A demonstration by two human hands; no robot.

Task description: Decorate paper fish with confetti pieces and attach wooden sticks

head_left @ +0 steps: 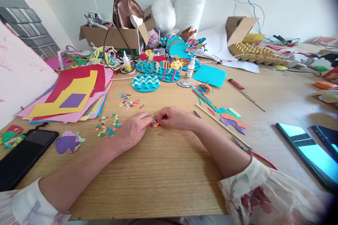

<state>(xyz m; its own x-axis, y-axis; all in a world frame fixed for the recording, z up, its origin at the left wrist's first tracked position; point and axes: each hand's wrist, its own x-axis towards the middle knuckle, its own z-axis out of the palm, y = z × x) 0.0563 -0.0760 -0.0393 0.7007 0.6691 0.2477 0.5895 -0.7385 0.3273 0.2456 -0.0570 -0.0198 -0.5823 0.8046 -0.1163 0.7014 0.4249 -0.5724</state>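
A small red paper cutout [155,123] covered with coloured triangles lies on the table between my hands. My left hand [134,128] has its fingers together, holding the cutout at its left edge. At the other edge, my right hand [177,118] is closed in a pinch; whatever sits between its fingertips is too small to make out. Just left of my left hand are paper dots [108,125] in several colours. Tiny paper triangles [130,103] are scattered beyond it. A purple paper fish [64,143] rests on a pink one farther left.
Stacked coloured sheets [63,91] lie at left, above a black phone [29,154]. Glue bottles [190,68] stand near turquoise decorated discs [145,83]. To the right are a wooden stick [224,126], red-handled scissors [260,158], paper scraps [233,123] and another phone [306,151].
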